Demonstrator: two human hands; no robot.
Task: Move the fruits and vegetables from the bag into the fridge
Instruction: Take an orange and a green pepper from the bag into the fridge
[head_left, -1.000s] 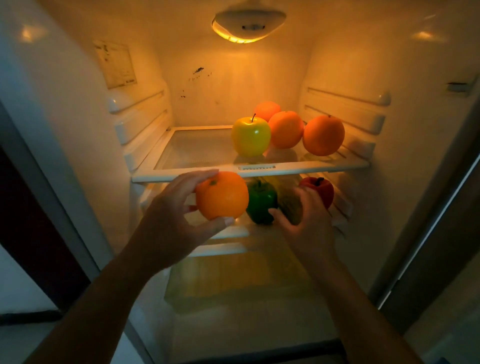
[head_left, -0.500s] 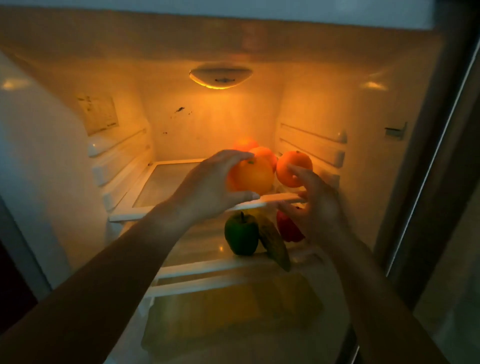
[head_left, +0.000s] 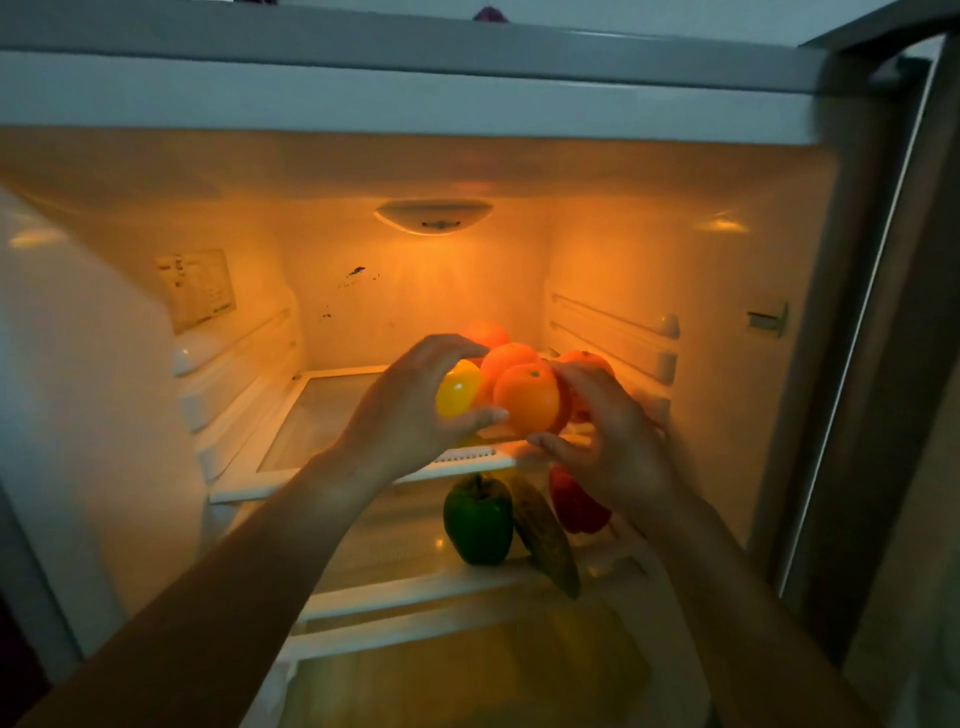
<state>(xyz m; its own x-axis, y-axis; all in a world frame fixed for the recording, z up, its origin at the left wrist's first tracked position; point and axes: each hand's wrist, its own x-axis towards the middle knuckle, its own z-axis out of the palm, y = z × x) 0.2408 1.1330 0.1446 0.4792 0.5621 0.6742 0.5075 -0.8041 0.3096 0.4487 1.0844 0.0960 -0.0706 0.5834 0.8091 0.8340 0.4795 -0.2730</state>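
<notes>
Two bare forearms are seen in the head view, with no sleeve, glove, watch or ring covering any part that shows. The left hand and the right hand are bare as well, with slim fingers and short, unpainted nails. Finer detail is lost to the dim light and to motion blur at the fingertips.

In the fridge, the upper shelf carries an apple with oranges at its 3 o'clock and one orange foremost. On the lower shelf, a bell pepper lies at 9 o'clock of a cucumber, another pepper at 3 o'clock
</notes>
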